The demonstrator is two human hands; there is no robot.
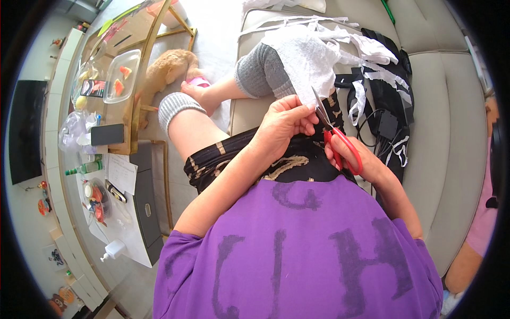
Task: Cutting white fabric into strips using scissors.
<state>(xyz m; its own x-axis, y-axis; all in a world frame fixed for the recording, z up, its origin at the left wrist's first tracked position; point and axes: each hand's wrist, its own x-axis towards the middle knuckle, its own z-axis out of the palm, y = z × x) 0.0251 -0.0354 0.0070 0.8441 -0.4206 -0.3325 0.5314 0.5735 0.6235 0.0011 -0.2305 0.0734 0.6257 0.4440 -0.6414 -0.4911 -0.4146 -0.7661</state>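
Observation:
My left hand [285, 119] pinches the lower corner of a white cloth [308, 60], which is draped over my bent knee in its grey knee warmer [259, 69]. In my right hand [352, 153] is a pair of scissors [348, 149] with red handles. Its steel blades point up and away, close to my left fingertips and beside the cloth edge. The blades look slightly parted; whether cloth lies between them I cannot tell. Cut white strips [384, 73] and loose white scraps lie on the sofa beyond and to the right of the cloth.
The grey sofa [434, 119] carries black straps and a black adapter [387, 123] with cables. A tan furry animal [169, 73] lies by the glass table, which holds a plastic container [123, 75] and a phone [107, 134]. Another person's pink clothing [481, 223] shows at right.

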